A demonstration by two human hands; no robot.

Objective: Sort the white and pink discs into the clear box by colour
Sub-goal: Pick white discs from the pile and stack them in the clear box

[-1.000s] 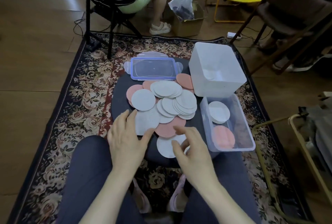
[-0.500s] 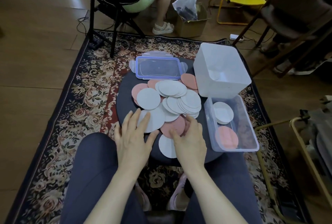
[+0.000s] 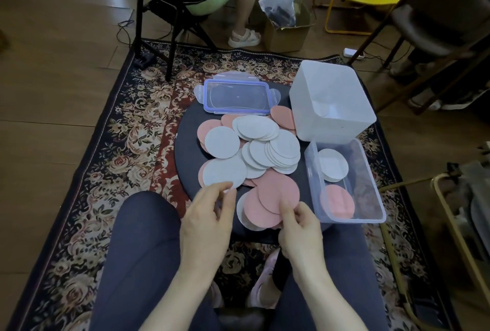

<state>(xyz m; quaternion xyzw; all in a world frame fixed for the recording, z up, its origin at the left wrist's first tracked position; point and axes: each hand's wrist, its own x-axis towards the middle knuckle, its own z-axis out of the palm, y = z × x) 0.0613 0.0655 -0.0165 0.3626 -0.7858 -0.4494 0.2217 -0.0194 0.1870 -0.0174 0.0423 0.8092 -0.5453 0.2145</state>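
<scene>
Pink discs (image 3: 275, 195) pinched in right hand (image 3: 299, 235), near box (image 3: 344, 184) holding white and pink stacks. Left hand (image 3: 206, 224) loosely curled, empty, beside white disc (image 3: 225, 172) on stool (image 3: 185, 150).

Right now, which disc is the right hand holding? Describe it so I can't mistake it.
Find the clear box at the right of the dark round table. Just left of its near end, the right hand pinches a pink disc. It is lifted, overlapping another pink disc, unlike the flat white ones beyond.
</scene>
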